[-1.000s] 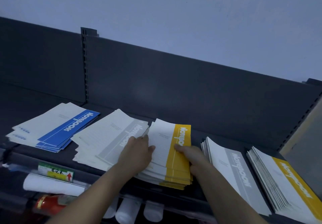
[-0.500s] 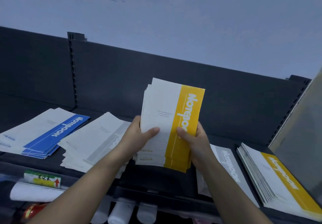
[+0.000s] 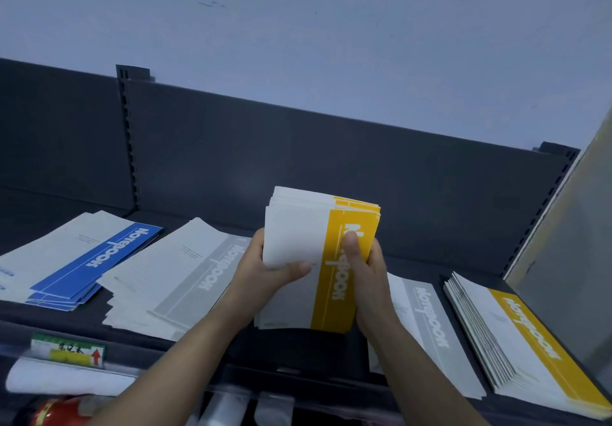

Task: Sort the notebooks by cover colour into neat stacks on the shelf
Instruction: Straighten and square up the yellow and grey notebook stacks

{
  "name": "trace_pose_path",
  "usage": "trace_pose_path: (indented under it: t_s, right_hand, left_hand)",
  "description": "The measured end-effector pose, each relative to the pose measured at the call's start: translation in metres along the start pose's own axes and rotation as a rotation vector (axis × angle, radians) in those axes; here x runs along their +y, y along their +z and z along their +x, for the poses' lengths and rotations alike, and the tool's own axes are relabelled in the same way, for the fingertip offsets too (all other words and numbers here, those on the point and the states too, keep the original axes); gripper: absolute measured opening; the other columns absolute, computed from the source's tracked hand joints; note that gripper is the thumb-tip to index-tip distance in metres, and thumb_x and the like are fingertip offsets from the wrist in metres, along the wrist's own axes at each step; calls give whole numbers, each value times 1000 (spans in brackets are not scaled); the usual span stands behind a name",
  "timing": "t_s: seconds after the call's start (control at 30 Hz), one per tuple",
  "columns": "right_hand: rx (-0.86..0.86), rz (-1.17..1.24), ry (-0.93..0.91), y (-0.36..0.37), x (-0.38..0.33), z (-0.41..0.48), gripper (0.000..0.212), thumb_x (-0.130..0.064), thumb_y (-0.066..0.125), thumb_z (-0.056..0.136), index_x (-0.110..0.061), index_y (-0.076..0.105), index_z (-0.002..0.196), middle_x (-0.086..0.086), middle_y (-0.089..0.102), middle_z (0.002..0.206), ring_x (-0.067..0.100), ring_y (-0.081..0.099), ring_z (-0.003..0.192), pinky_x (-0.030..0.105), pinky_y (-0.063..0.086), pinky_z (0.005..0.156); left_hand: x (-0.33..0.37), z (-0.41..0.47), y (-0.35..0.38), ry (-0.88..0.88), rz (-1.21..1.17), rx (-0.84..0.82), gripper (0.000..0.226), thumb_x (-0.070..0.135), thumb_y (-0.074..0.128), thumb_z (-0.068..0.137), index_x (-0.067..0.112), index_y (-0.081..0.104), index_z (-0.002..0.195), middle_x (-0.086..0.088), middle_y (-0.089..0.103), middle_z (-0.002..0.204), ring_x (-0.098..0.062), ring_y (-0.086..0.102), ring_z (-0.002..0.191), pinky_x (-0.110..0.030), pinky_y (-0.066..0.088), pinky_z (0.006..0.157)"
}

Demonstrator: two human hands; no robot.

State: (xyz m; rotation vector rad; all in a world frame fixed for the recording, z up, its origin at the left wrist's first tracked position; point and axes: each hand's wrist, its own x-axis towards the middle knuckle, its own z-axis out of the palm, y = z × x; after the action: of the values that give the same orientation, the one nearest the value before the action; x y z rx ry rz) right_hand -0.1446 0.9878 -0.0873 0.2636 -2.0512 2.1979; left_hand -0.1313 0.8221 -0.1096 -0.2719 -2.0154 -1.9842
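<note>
seen from one head-worn wide-angle camera, facing forward and down onto the shelf [image 3: 82, 323], close in above its front edge; dark back panel [image 3: 298, 167] crossing the middle of the frame, pale wall [image 3: 331, 44] filling the upper third.

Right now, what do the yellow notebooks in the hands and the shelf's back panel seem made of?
Yellow notebooks: thin paper, apparently with matte card covers; thin layered edges, no glare. Back panel: probably painted metal, dark and matte, with a slotted upright.

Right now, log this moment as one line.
left hand: grips yellow bundle | right hand: grips same bundle | shelf: blue stack, left grey stack, right grey stack, yellow stack
</note>
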Motion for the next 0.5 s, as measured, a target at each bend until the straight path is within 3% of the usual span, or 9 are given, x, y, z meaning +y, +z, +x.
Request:
trace_pose_path:
  t_s: [0.07,0.13,0.17,0.23,0.3,0.33,0.4,0.5]
  right_hand:
    - [147,-236,-212,6,-15,1,80,-71,57,69,-28,42,135,-1,58,132,16,56,121,49,45,104]
    - [321,-659,-529,13,-35,6,94,-71,49,74,-20,26,150,2,32,155,17,30,143,45,26,116]
    - [339,-884,-715,19,-44,7,91,-71,44,80,-16,27,150,6,28,157,20,24,146,46,20,118]
    - [210,-1191,-965,35,-57,10,77,-69,31,89,-12,49,139,13,43,148,27,35,141,51,22,115]
    - [-25,-1313,-923,48,-64,8,76,-68,24,92,-11,61,127,12,57,137,26,49,132,48,32,109]
    - [-126,-1336,-844,52,-69,6,74,-68,26,92,-13,57,132,8,53,141,22,46,134,44,32,111]
    - [-273,-1352,-701,51,-71,10,72,-66,34,91,-18,39,146,2,36,154,15,29,144,36,19,117]
    - [-295,-1347,-713,46,-70,13,78,-66,40,89,-18,30,150,-1,27,158,12,20,147,33,12,118]
  left_hand:
    - [-1,0,1,1,1,20,74,31,86,65,23,49,129,3,63,123,-15,61,114,-48,52,94]
    - [1,0,1,19,-3,4,74,25,87,65,21,49,129,0,64,122,-18,62,113,-48,53,92]
    - [2,1,1,23,7,-9,72,20,87,66,19,50,127,-2,64,120,-20,63,112,-48,54,90]
    - [4,3,4,64,45,-20,58,3,83,70,14,55,120,-2,69,110,-19,65,105,-33,57,83]
    - [11,3,8,117,136,-20,43,-7,75,75,16,58,107,15,71,91,-1,65,94,-8,50,73]
    - [12,2,7,126,149,-30,44,-9,73,76,21,57,105,22,70,88,6,64,91,-4,48,71]
    - [11,2,3,117,107,-41,51,-8,73,76,20,57,115,17,71,99,2,66,97,-13,52,73]
    - [5,3,-1,88,36,-15,50,-4,77,74,18,59,115,4,72,105,-13,68,101,-27,58,78]
